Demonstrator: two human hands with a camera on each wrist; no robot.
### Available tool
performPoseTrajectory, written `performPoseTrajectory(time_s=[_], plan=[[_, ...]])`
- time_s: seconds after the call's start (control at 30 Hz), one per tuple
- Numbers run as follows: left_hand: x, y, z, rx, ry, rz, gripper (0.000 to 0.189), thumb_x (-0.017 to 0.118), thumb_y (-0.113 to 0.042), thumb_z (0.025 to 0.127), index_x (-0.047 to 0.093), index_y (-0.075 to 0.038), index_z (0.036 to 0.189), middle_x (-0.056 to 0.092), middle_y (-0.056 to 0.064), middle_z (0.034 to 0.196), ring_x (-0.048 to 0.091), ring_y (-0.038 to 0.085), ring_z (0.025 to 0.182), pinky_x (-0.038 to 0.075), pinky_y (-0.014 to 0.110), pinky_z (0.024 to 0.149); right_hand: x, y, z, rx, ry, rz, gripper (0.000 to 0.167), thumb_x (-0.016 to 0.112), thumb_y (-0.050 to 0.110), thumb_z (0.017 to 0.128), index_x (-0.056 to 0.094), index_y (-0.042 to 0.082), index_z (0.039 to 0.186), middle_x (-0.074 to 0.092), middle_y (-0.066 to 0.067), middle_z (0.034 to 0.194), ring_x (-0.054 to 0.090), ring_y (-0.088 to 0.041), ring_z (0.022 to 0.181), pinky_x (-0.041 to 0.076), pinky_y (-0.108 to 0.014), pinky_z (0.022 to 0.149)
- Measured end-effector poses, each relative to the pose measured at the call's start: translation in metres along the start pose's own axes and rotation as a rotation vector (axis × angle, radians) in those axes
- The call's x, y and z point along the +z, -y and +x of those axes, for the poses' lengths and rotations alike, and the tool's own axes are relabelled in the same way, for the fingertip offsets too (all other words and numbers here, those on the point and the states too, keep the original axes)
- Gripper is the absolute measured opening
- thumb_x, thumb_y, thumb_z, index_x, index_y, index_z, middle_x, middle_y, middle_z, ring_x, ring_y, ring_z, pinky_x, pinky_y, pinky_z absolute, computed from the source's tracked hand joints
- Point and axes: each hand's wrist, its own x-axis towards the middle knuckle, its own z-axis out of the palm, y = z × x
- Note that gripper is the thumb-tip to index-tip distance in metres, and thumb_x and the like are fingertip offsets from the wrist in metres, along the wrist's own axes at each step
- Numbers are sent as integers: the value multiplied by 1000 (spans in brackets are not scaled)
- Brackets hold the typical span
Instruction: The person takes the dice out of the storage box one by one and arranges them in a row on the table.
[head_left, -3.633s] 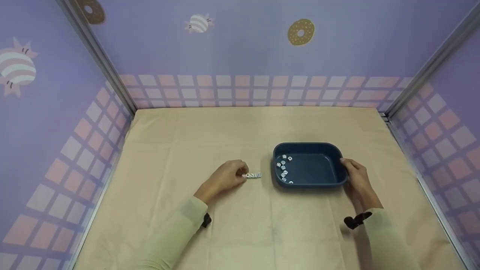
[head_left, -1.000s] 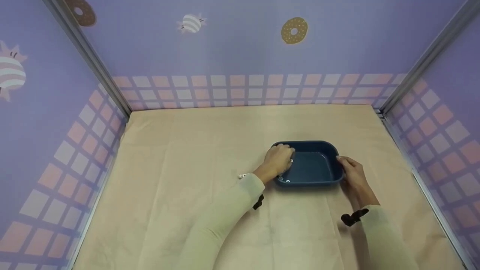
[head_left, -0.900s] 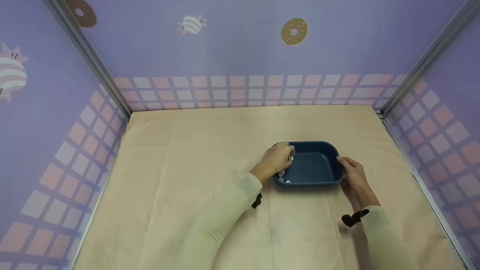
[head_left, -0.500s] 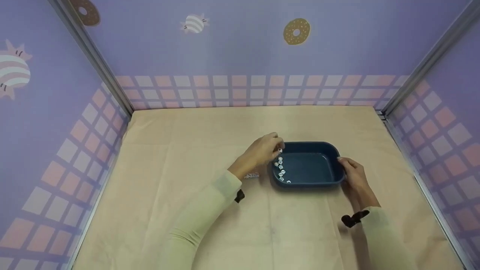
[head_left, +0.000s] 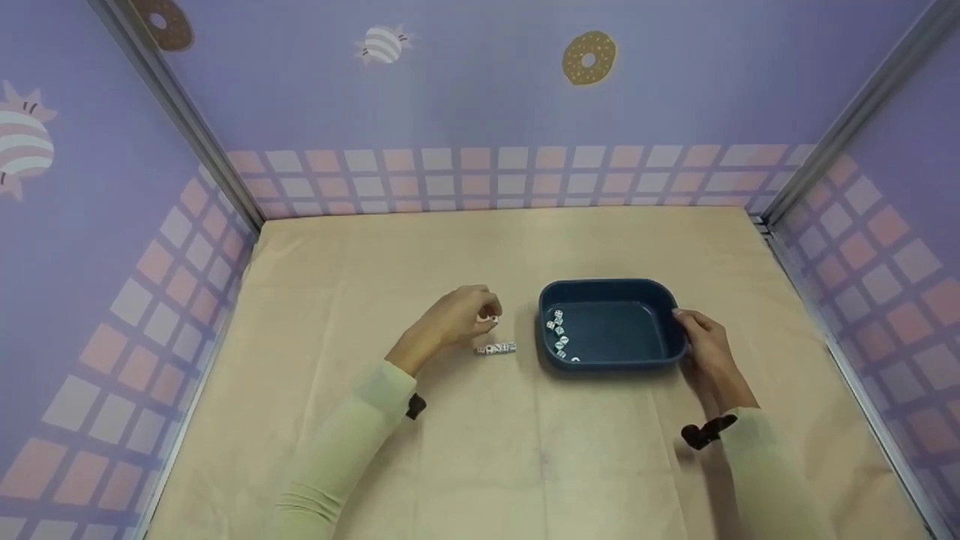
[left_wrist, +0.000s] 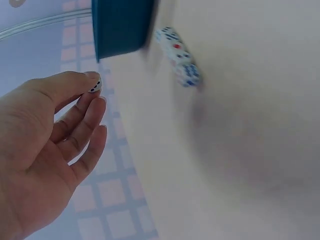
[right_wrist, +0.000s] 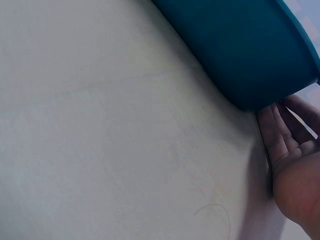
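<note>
My left hand [head_left: 448, 321] pinches a white die [left_wrist: 96, 87] between thumb and forefinger, above the table and left of the container. Just below it, a short straight row of several dice [head_left: 498, 349] lies on the cloth. A dark blue rectangular container [head_left: 619, 334] stands to the right of that row. Several loose dice [head_left: 559, 330] lie along the left side of its floor. At the container's right end, my right hand [head_left: 709, 352] holds the rim with the thumb, its fingers against the outer wall in the right wrist view.
A beige cloth [head_left: 375, 270] covers the table, with shallow creases. Purple patterned walls [head_left: 480, 90] enclose the back and both sides. Dark bands [head_left: 709, 433] sit at both wrists.
My left hand reached into the container, picked out a die and came back left with it, over the row. My right hand has stayed on the container's right end.
</note>
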Motion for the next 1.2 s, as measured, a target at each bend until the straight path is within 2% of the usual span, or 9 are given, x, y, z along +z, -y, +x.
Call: performPoseTrajectory(time_s=[0.13,0.23,0.37,0.5,0.67,0.8,1.03,1.2], plan=[[8,13,-21,-38,18,-10,20,75,-12,100,74,-4,118,69,6,113,67,23,106,56,37,95,0,3,1,2,2,5,68,59,50,107,53,-1,151,46,-17,159,44,-22,145,37,-34,119],[15,19,-32,-61,13,-16,18,75,-11,99,75,-4,116,69,5,112,66,22,104,56,36,94,1,10,-2,12,7,24,63,60,43,108,53,-4,149,49,-18,156,48,-21,140,41,-28,110],[25,23,-41,-84,-1,3,11,75,-12,100,76,-8,110,68,1,106,64,18,98,56,36,90,3,20,-8,20,19,77,58,62,35,108,54,-8,146,53,-18,149,52,-20,132,45,-24,102],[33,25,-42,-102,9,-1,9,74,-13,100,76,-11,108,67,0,103,62,16,95,55,36,87,2,18,-6,9,19,101,58,64,35,107,55,-9,144,54,-16,146,53,-19,131,46,-23,101],[39,24,-41,-116,21,-35,10,73,-11,99,77,-11,108,67,-1,102,62,15,92,56,35,85,-1,3,2,-6,-2,63,62,63,44,107,56,-4,146,54,-11,148,52,-16,134,46,-18,100],[42,25,-40,-115,6,-55,11,73,-9,98,76,-10,108,67,1,102,61,16,91,55,36,84,-1,-1,4,-14,-12,66,65,64,48,105,56,-4,145,54,-12,146,53,-17,131,48,-18,98],[48,24,-39,-94,-26,-37,16,77,-12,97,74,-8,112,65,3,105,60,16,93,55,35,87,-2,5,0,5,1,53,65,61,46,107,53,-3,149,48,-15,154,49,-19,136,45,-20,102],[55,23,-38,-67,-28,-13,17,78,-14,98,73,-9,114,64,0,107,61,16,97,55,33,91,1,21,-13,21,19,41,60,59,39,109,53,-6,149,49,-16,154,49,-21,138,45,-24,105]])
